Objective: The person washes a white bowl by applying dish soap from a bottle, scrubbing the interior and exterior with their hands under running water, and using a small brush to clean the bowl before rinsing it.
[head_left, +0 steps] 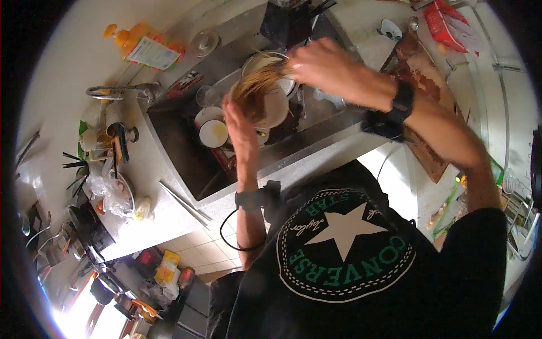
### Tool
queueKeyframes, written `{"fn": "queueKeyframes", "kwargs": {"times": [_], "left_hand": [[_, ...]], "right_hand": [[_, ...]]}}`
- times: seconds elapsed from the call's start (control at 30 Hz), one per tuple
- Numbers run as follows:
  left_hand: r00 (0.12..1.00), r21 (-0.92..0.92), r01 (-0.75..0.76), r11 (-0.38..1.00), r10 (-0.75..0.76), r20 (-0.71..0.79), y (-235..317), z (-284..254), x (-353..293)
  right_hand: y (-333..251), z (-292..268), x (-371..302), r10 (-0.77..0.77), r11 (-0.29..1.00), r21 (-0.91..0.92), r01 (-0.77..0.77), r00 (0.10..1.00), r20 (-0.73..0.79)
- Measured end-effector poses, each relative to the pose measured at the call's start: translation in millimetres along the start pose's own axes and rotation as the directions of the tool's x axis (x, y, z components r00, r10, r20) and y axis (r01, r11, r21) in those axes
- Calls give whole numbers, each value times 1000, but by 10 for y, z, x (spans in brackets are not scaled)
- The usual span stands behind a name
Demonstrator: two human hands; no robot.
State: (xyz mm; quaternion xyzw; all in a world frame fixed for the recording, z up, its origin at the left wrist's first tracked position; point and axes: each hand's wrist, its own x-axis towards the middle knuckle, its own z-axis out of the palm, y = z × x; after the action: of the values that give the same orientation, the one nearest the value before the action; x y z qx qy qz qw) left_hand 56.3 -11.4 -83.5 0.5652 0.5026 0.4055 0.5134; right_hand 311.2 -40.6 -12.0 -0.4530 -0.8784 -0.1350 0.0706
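Over the dark sink (175, 152), my left hand (243, 130) grips the side of a pale bowl (276, 108) tilted so that its inside shows. My right hand (316, 62), slightly blurred, is closed round a straw scrubbing brush (259, 82). The brush's yellowish bristles press into the bowl, and its handle end is hidden in my fist. A white cup (213, 134) with a yellowish inside sits in the sink beside my left hand. Behind the held bowl, other pale dishes are partly covered by it and by the brush.
A metal faucet (121, 90) reaches over the sink's left side. An orange bottle (144, 45) and a glass lid (204, 43) stand behind it. Metal chopsticks (185, 201) lie on the left counter. At right are a stained cutting board (432, 155) and a red basket (443, 25).
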Motion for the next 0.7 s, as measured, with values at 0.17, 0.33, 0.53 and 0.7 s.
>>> {"fn": "queueKeyframes", "kwargs": {"times": [0.17, 0.33, 0.53, 0.7], "left_hand": [[994, -29, 106, 994, -106, -27, -48, -137, -68], [990, -34, 68, 997, -72, -125, -52, -117, 116], [990, -45, 76, 996, -81, -119, 154, -300, -61], [968, -232, 227, 946, -246, -55, 480, -180, -113]], "right_hand": [[-51, -154, 41, -20, 964, 257, -60, 954, 300], [-239, -454, 336, -80, 966, 258, -28, 913, 400], [459, -951, -451, 461, 826, 110, -553, 774, 434], [415, -1373, -1603, 763, 425, 224, -877, 480, 433]]}}
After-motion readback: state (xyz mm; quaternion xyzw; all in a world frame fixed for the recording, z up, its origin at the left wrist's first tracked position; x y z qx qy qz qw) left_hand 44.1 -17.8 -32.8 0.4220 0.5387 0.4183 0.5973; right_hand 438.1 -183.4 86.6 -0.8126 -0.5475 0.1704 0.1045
